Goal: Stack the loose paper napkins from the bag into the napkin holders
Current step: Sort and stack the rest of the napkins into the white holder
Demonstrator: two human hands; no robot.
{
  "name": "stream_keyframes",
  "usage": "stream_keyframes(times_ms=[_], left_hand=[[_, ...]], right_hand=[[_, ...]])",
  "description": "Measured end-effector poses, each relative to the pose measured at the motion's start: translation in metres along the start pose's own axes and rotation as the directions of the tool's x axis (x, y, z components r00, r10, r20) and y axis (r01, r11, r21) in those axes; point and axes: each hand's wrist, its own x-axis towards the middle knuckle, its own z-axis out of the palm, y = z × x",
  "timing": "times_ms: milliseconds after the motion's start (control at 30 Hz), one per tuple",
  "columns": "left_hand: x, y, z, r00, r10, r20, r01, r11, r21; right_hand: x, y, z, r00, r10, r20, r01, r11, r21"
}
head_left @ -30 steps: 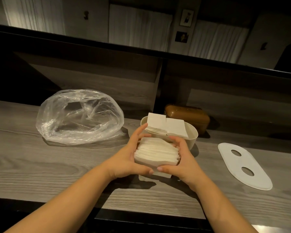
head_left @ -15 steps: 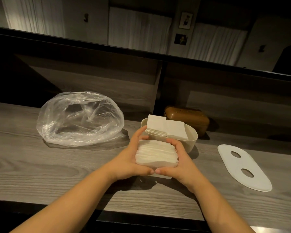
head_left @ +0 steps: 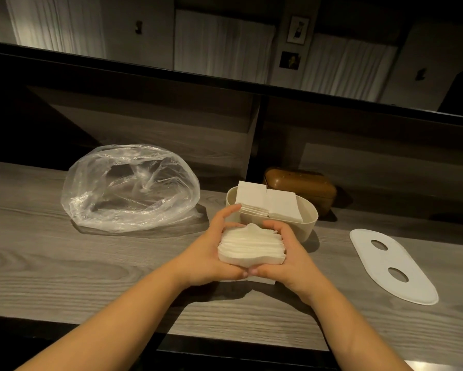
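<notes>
Open counter to my left front and right front; the back is crowded.

I see bare wood between the bag (head_left: 130, 187) and my hands, but the cream holder (head_left: 309, 219) sits just behind them, a brown box (head_left: 302, 184) beyond it, and the white lid (head_left: 390, 266) lies off right.

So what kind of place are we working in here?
Probably a restaurant or cafe counter, though that is a guess. There is a long wood-grain counter with a raised ledge behind it, a cream napkin holder being restocked, a brown lidded holder beside it, and curtained windows beyond.
</notes>
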Motion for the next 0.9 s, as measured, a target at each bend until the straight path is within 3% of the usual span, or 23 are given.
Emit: stream_keyframes(times_ms=[167,333,500,667,800,900], left_hand=[[0.0012,-0.0009,-0.0001,0.991,-0.014,-0.131,0.005,0.998,-0.066],[0.0009,0.0011,-0.0001,0.999,-0.029,0.033,0.032,0.997,-0.073],[0.0027,-0.0019,-0.0036,0.995,-0.060,-0.076,0.055,0.997,-0.058],[0.0014,-0.0011,-0.0039,0.995,-0.093,0.032,0.093,0.996,0.016],[0.0034,-0.0031,-0.0054,0.988,-0.138,-0.063,0.138,0.990,-0.006],[0.0018,-0.0019,-0.0065,0.990,-0.136,-0.035,0.137,0.991,0.010]], right_hand=[[-0.0008,-0.0009,-0.0014,0.994,0.010,-0.106,0.001,0.995,0.100],[-0.0008,0.0001,-0.0010,0.999,0.038,0.023,-0.039,0.998,0.048],[-0.0008,-0.0003,-0.0009,0.997,0.027,-0.075,-0.026,1.000,0.007],[-0.0028,-0.0016,-0.0001,0.999,0.037,-0.006,-0.037,0.999,0.008],[-0.0021,-0.0020,-0.0017,0.997,0.053,-0.059,-0.053,0.999,0.000],[-0.0050,-0.0037,-0.0019,0.997,0.065,-0.042,-0.066,0.998,-0.020]])
